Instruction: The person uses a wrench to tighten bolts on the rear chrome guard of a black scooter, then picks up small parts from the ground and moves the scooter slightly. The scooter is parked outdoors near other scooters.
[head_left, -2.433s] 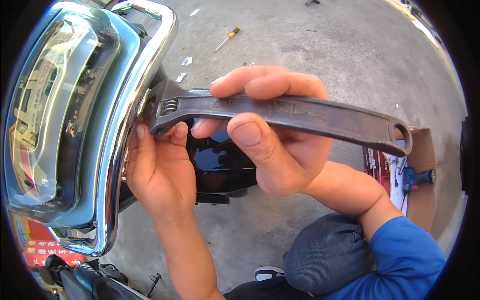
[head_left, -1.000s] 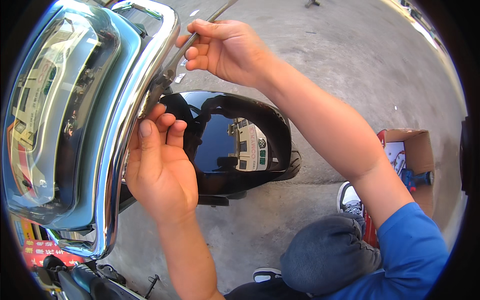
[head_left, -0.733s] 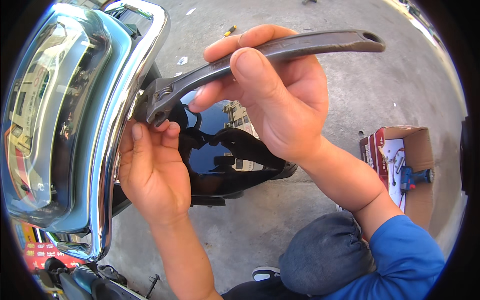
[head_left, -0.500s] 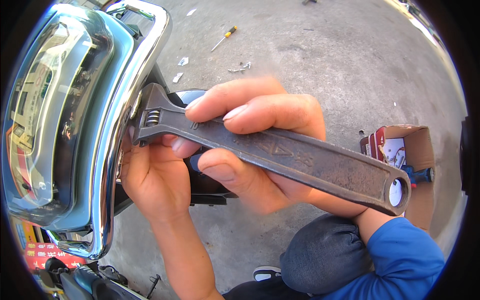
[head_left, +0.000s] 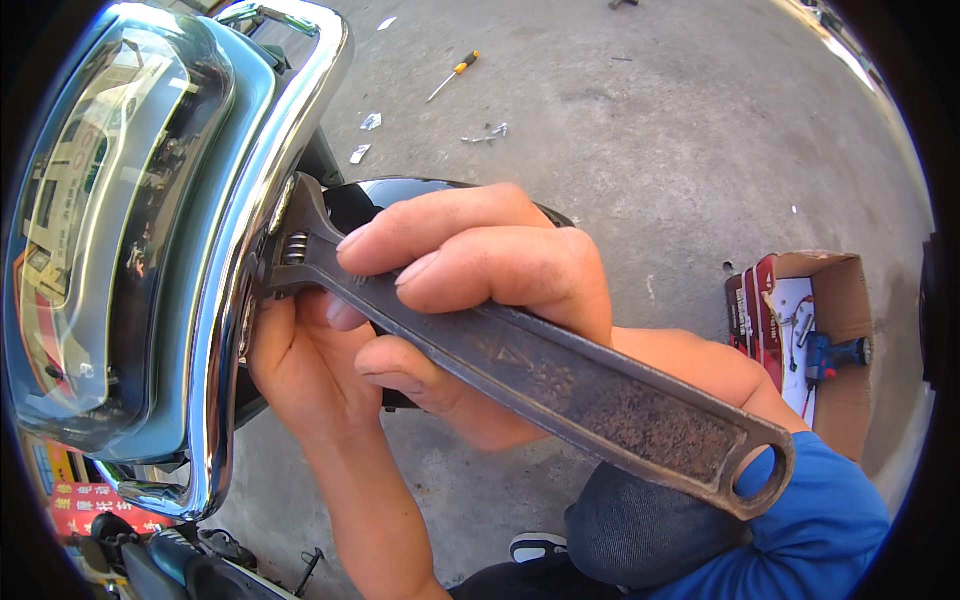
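My right hand [head_left: 490, 270] is closed round the handle of a dark, worn adjustable wrench [head_left: 610, 400]. The wrench's head lies against the inner side of a chrome bar [head_left: 222, 330], and its handle slants down to the right. Whatever sits between the jaws is hidden. My left hand [head_left: 325, 375] reaches up under the wrench head, fingers bent behind the bar; what they grip is out of sight. The bar curves along a light-blue vehicle body [head_left: 180, 330] with a large clear lamp cover [head_left: 90, 220].
On the concrete floor lie a yellow-and-black screwdriver [head_left: 455, 75], paper scraps [head_left: 361, 154] and small metal parts [head_left: 487, 133]. At right, an open cardboard box [head_left: 845, 290] holds a blue power tool [head_left: 835, 355]. My knee [head_left: 650, 525] is below; another two-wheeler [head_left: 190, 565] stands lower left.
The wrench's handle end has swung downward and slightly left, with my right hand moving along. My left hand stays nearly in place by the bar.
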